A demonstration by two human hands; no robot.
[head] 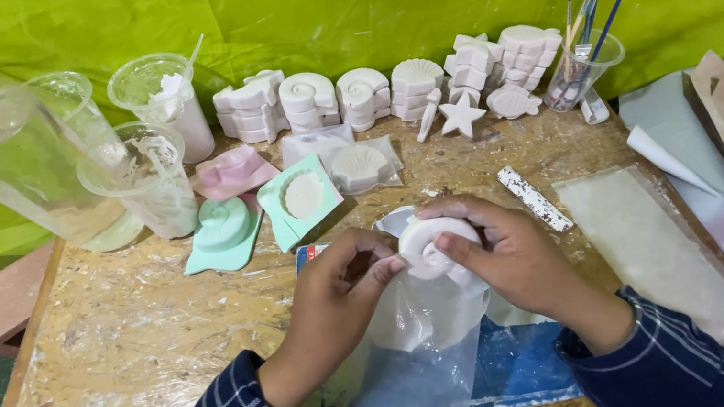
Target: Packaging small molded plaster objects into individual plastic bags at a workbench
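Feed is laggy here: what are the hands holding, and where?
Both hands, left and right, hold a white spiral shell cast by its opposite edges.

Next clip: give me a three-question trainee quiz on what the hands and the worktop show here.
1. True or false: both hands touch the white spiral-shell plaster cast.
2. What lies under the cast? A) clear plastic bag B) metal tray C) towel
3. Fill in: the paintbrushes stand in a clear plastic ____.

Key: 1 true: left hand and right hand both pinch it. 2 A. 3 cup.
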